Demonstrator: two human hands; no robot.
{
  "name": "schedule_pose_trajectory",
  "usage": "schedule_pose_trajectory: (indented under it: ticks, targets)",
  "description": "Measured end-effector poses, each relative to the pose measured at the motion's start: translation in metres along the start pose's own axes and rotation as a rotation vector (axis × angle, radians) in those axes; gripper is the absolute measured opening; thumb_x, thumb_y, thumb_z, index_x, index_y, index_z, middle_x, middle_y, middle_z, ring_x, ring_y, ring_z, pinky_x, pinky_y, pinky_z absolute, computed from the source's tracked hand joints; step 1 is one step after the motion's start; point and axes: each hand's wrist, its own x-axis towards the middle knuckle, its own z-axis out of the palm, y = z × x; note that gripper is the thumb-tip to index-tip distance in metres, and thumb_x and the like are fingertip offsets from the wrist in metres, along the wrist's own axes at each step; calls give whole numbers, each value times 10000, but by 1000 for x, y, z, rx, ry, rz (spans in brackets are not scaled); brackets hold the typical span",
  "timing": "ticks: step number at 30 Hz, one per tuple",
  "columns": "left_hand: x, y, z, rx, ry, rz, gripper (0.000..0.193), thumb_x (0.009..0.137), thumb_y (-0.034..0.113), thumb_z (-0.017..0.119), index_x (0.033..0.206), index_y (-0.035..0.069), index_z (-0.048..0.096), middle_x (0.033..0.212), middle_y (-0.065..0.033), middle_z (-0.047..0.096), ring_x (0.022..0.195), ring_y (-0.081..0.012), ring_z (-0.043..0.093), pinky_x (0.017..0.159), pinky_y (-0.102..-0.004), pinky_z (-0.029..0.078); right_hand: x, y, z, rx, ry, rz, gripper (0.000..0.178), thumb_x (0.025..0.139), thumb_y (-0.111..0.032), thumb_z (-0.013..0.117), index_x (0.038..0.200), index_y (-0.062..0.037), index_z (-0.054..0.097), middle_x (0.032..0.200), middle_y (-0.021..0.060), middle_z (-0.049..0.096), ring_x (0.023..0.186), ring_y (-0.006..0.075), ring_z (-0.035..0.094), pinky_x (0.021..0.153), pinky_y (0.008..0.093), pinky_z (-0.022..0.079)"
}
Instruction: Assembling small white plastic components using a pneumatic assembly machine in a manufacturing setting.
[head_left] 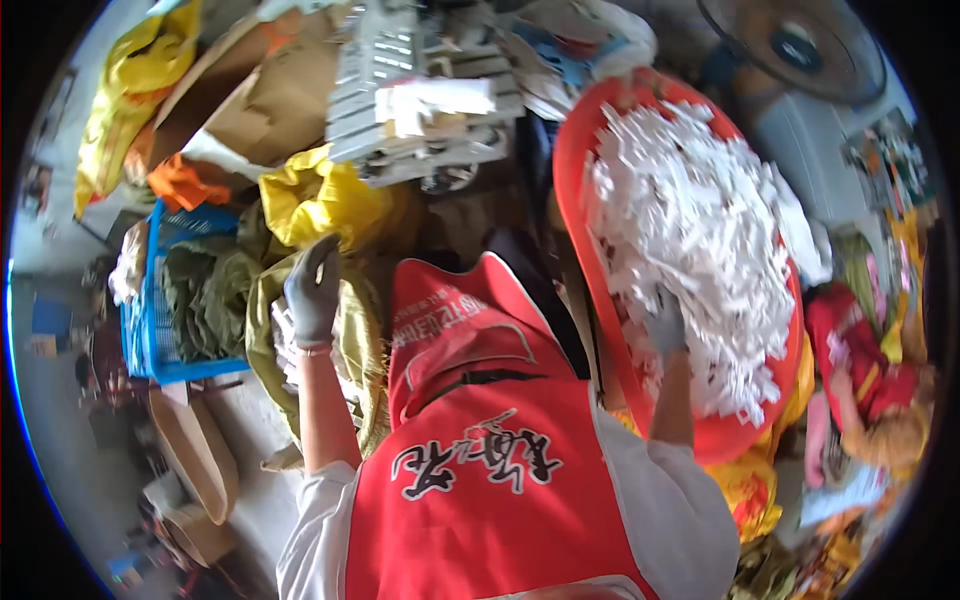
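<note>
My left hand, in a grey glove, is raised over the mouth of an olive woven sack. Its fingers look stretched out, and I see nothing in them. Pale pieces show inside that sack, beside the wrist. My right hand, also gloved in grey, rests in a heap of small white strip-like pieces. The heap fills a long red tub on my right. Its fingertips are partly lost among the pieces, so whether they grip any is unclear.
Ahead stands a grey slotted machine with white pieces on it. A yellow sack and a blue crate of dark green cloth are at left. A fan stands far right; another person sits at right.
</note>
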Motion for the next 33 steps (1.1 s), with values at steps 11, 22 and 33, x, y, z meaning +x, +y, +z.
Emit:
schedule_pose_trajectory:
  ticks: [11,22,33]
  targets:
    - [139,50,17,64,-2,438,441,728,66,670,1156,52,567,1091,-157,611,1000,-292,605,842,-358,479,21,-103,-49,863,36,195,448,930,-184,494,1345,-46,395,1222,37,496,1029,136,512,905,287,403]
    - [170,41,19,-190,-65,245,286,751,84,675,1016,3,603,897,-88,665,808,-154,650,733,-279,504,115,-241,-55,811,-22,-225,451,882,-92,533,1308,5,418,1277,67,475,1197,153,430,1024,295,314]
    - [2,-54,-42,-303,252,-185,252,804,84,677,1043,26,621,910,-58,668,799,-95,627,733,-235,494,212,-410,10,-45,-98,-982,416,753,-39,614,1165,-98,593,1222,108,553,1157,276,503,998,343,382]
